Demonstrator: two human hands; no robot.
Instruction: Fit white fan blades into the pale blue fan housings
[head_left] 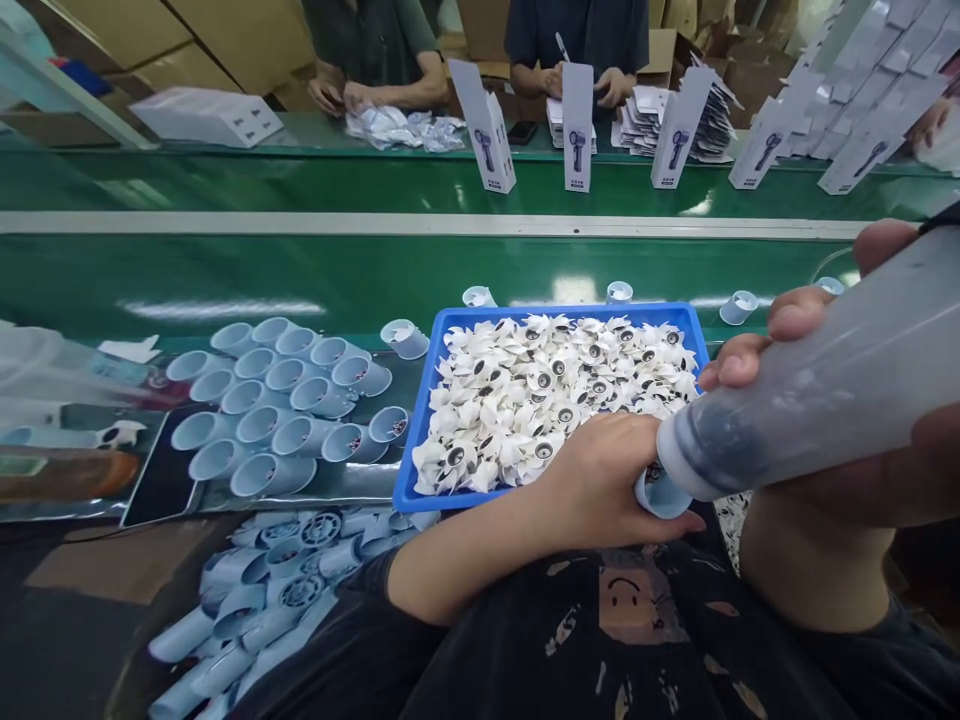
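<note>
My left hand point(592, 485) is closed around a light blue plastic cup-like housing point(664, 498), low in front of my body and just past the near right part of the blue tray point(416, 470). Wrapped in my right hand point(799, 310) is a large, whitish translucent cylinder point(847, 370) with a dark part inside its lower end. Its white collar overlaps the housing's mouth, so what meets inside is hidden. White fan impellers point(517, 400) with dark hubs fill the tray.
Rows of blue housings point(274, 475) stand left of the tray; more lie in a heap point(247, 610) below. Single housings dot the green conveyor point(337, 270). Across it, two people work behind printed white boxes point(577, 140). A dark flat panel point(161, 470) rests at left.
</note>
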